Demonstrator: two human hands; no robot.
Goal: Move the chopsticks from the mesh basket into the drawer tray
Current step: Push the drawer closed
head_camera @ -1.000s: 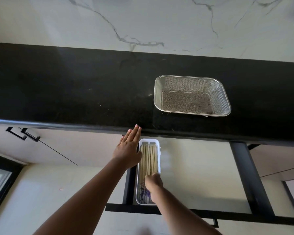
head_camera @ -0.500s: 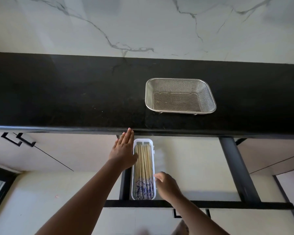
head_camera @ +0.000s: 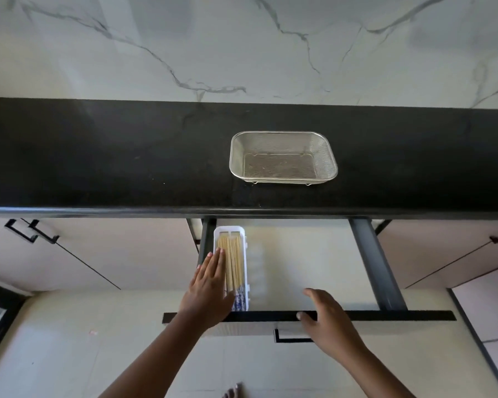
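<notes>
In the open drawer: left hand (head_camera: 210,285) flat, fingers (head_camera: 217,261) stretched out, unclenched, resting on near half of chopsticks (head_camera: 233,255) — pressing/levelling, not gripping. Right hand (head_camera: 329,317) off the tray now, vs. half a sec ago when touching its near corner; moved right to drawer front (head_camera: 385,315), fingers loosely spread over the edge, grasping nothing. Left hand also shifted since then, from tray's far-left side down onto the bundle.

Chopsticks all lying lengthwise in white drawer tray (head_camera: 243,239), at left side of drawer, blue patterned ends toward the person. Mesh basket (head_camera: 283,139) up on black table (head_camera: 98,156), well apart from hands, looks empty.

Reading: transfer prob. done; only tidying left, maybe drawer closing — a guess.

Hard to see: near end of tray and chopstick ends partly under left palm; exact count unreadable; basket bottom dark through mesh, so a stray stick can't be fully ruled out. Drawer handle (head_camera: 292,338) partly behind right hand.
</notes>
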